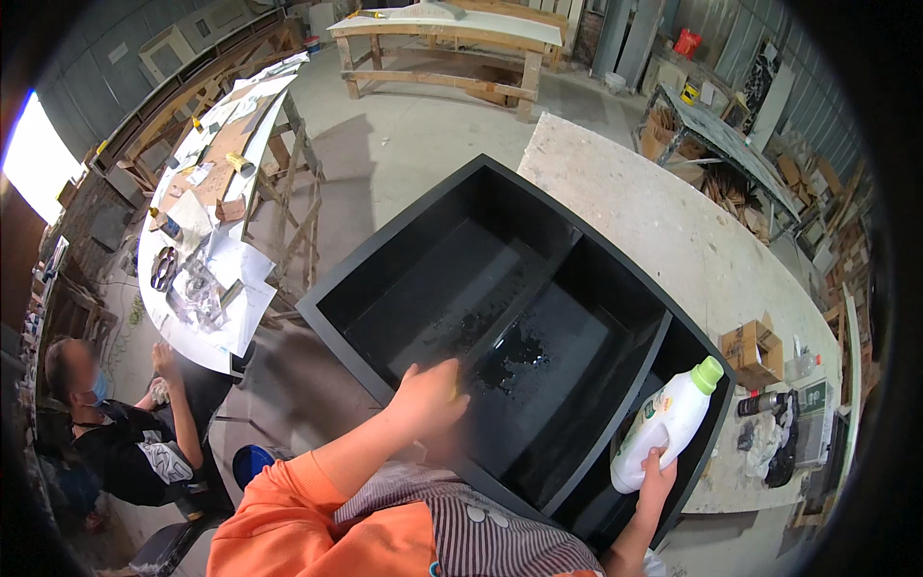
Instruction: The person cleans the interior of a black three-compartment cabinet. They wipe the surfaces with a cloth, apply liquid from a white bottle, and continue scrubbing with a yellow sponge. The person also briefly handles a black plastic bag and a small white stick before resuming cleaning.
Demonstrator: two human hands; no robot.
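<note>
A large black box-like unit [338,348] with raised walls and inner dividers lies in front of me, its corner pointing away. Dark wet splashes [519,361] glisten on its floor around the middle divider. Over the near left wall, my left hand [431,396] is closed; what its fingers hold, if anything, is hidden. My right hand [656,481] grips a white plastic jug-style bottle [663,423] by its handle. The bottle leans to the right above the right-hand compartment, its light green cap [707,373] on top.
A pale worktable [615,183] carries the unit, with a cardboard box [753,353] and dark bottle [760,404] at right. At left, a co-worker [125,433] sits near a cluttered table [231,337]. A blue bucket [252,464] stands beside my left arm.
</note>
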